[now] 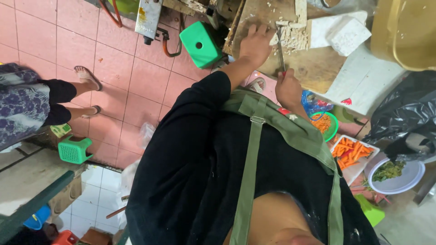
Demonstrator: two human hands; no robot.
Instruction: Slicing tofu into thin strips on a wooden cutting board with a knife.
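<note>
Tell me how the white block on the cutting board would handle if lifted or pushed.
The white block looks crumbly: loose bits lie around it on the cutting board, so it may break if squeezed. Its flat, low shape suggests sliding rather than rolling. The left hand steadies it beside the knife held by the right hand, hinting that it shifts easily.

Crowded wooden cutting board, with open wood only toward its near edge. Hemmed in by white blocks on one side, a green plastic stool on the other. Beyond the right hand: a tray of orange carrot sticks, a bowl of greens, a black bag. Open pink floor tiles past the left hand, up to another person's sandalled feet.
</note>
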